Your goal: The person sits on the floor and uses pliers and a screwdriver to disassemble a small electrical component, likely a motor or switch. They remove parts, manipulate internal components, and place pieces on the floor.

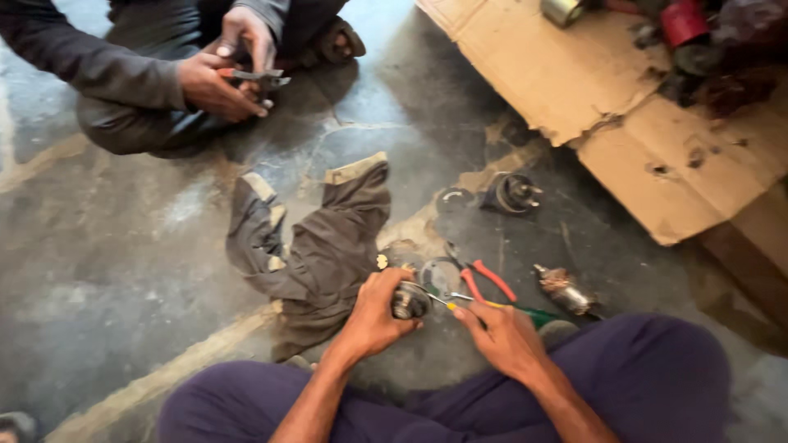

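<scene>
My left hand [373, 316] grips a small round metal motor part [410, 301] just above my purple-clad knees [640, 369]. My right hand [502, 335] holds a screwdriver with a yellow and green handle [525, 312]; its metal tip touches the part. Red-handled pliers [484, 279] lie on the floor right behind my hands. A dirty dark rag [316, 246] is spread on the floor beside my left hand.
Another person sits at top left, hands [226, 74] working a small metal tool. A round black part [513, 194] and a brass-coloured armature [565, 290] lie on the stained concrete floor. Torn cardboard [624, 107] with cans and parts fills the top right.
</scene>
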